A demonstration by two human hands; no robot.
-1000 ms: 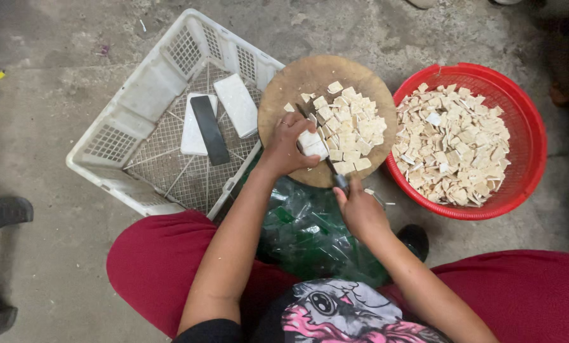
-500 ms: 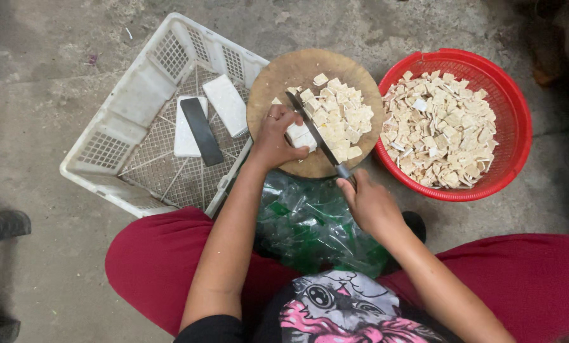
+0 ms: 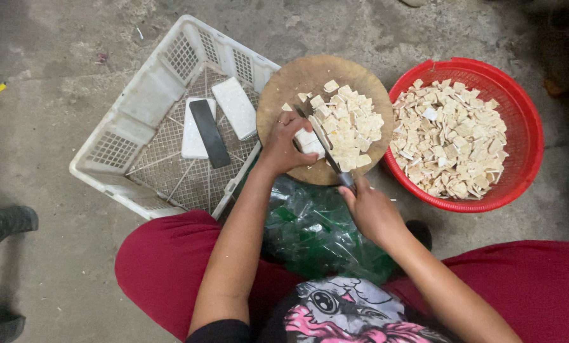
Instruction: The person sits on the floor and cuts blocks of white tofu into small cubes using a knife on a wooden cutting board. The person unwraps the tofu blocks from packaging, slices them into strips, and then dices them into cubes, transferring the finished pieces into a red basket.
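My left hand (image 3: pixel 285 145) presses down on a white block (image 3: pixel 310 142) at the near left of a round wooden cutting board (image 3: pixel 297 79). A knife (image 3: pixel 325 148) is held in my right hand (image 3: pixel 372 212), and its blade lies across the block. A heap of small pale cut pieces (image 3: pixel 348 124) covers the right half of the board. The board rests on a green plastic-wrapped bundle (image 3: pixel 313 232) between my knees.
A red round basket (image 3: pixel 525 127) full of cut pale pieces stands right of the board. A white plastic crate (image 3: pixel 138 101) on the left holds two white blocks (image 3: pixel 235 107) and a dark flat bar (image 3: pixel 209 132). A dark chair leg (image 3: pixel 5 222) is at far left.
The view has shifted slightly. My left hand stays on the white block while the knife blade has moved along it a little.
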